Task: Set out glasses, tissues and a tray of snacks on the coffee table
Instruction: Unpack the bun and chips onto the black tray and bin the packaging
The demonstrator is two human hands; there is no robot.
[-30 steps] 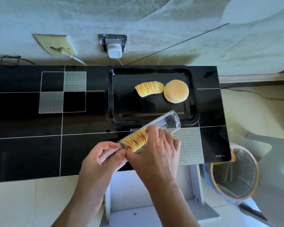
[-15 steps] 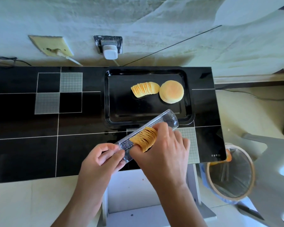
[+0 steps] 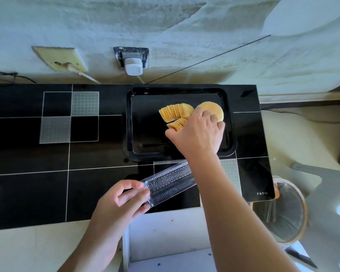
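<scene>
Head view, looking down on a black tiled tabletop [image 3: 28, 158] set against a pale wall. A black tray [image 3: 177, 91] lies at the far right of the tabletop, placed within reach so that snacks can be laid out on it. On the tray lie a fanned row of crisps [image 3: 174, 112] and, just to its right, a round bun [image 3: 214, 110].

The right hand [image 3: 198, 132] reaches over the tray with its fingers [image 3: 170, 132] curled round a second stack of crisps [image 3: 178, 123], held on edge and touching the near side of the first row; the stack is gripped from both ends, presumably so that the crisps keep together as a fan while being set down. Contact with the tray floor cannot be told.

The left hand [image 3: 124, 203] stays at the near edge of the tabletop, its fingers pinching the near end of a clear plastic crisp sleeve [image 3: 169, 182], which lies slantwise and looks empty; the grip probably steadies the light sleeve for disposal or another draw.

To the right, below the tabletop's end, stands a round bin [image 3: 283, 211]. On the wall sit a white plug adapter [image 3: 133, 66] and a cream socket plate [image 3: 61, 58]. Neither glasses nor tissues are in view, so the task appears to be at the snack-tray step
</scene>
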